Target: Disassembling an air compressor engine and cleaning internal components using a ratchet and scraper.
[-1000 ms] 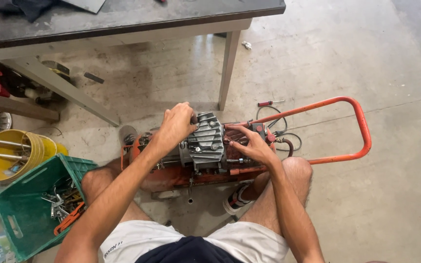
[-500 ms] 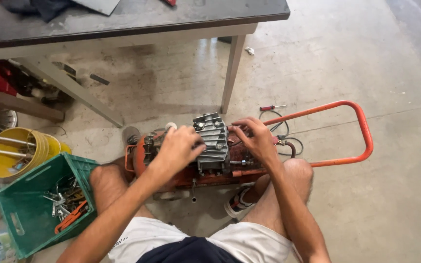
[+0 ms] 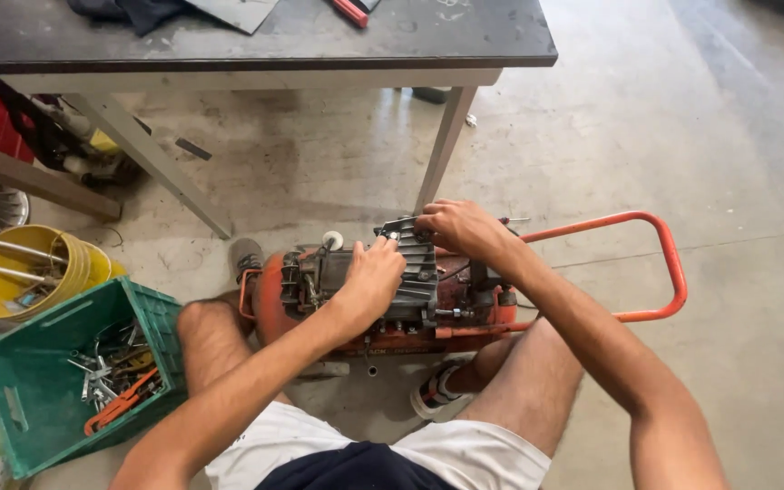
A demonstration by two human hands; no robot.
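An orange air compressor (image 3: 465, 313) is laid on the smooth concrete floor (image 3: 682, 136) between the person's knees, its tubular orange handle (image 3: 669, 263) looped out to the right. A ribbed grey cast-metal cylinder head (image 3: 419, 281) is mounted on top of the rounded tank. The left hand (image 3: 372, 277) is laid over the near side of the finned head, fingers curled against it. The right hand (image 3: 460, 227) is closed on the head's far top corner; whether a small part is pinched there cannot be told from this angle. A green slatted plastic crate (image 3: 38, 390) at the left is filled with loose metal tools and orange-handled pliers (image 3: 120, 404). Behind it, a yellow bucket (image 3: 20, 268) is crossed by metal rods. A dark-topped workbench (image 3: 256, 41) on pale angled legs is seen above.
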